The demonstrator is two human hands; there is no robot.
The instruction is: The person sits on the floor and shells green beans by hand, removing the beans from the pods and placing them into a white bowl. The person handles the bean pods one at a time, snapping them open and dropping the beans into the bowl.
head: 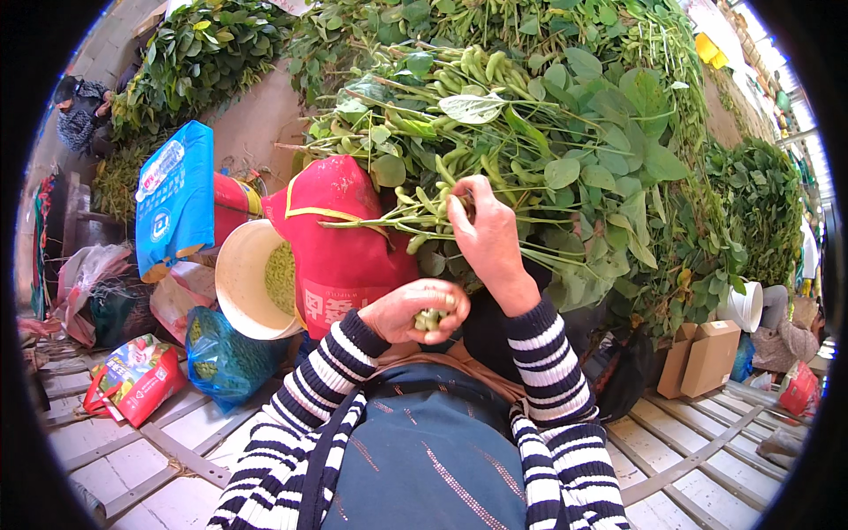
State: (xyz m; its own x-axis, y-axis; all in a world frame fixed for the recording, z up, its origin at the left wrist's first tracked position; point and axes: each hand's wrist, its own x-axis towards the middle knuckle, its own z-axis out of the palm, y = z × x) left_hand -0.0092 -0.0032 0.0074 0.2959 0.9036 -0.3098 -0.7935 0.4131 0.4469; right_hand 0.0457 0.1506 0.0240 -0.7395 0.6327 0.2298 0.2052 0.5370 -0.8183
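Note:
My left hand (401, 308) is curled palm-up over my lap around a few loose green soybean pods (430, 318). Farther forward, my right hand (493, 232) pinches at the pods of a cut soybean stalk (424, 222). The stalk's bare end points left over a red cloth (338, 212) spread over my knee, and its leaves lie to the right. Exactly what sits between the right fingertips is partly hidden. Left of the cloth, a tilted cream plastic bucket (228, 281) contains green pods or beans (280, 275).
A large heap of soybean plants (596, 119) rises ahead. At left are a blue printed bag (175, 199), a blue plastic sack (228, 364) and a red shopping bag (142, 381). A cardboard box (710, 358) stands right. Other people sit at far left (83, 112) and far right.

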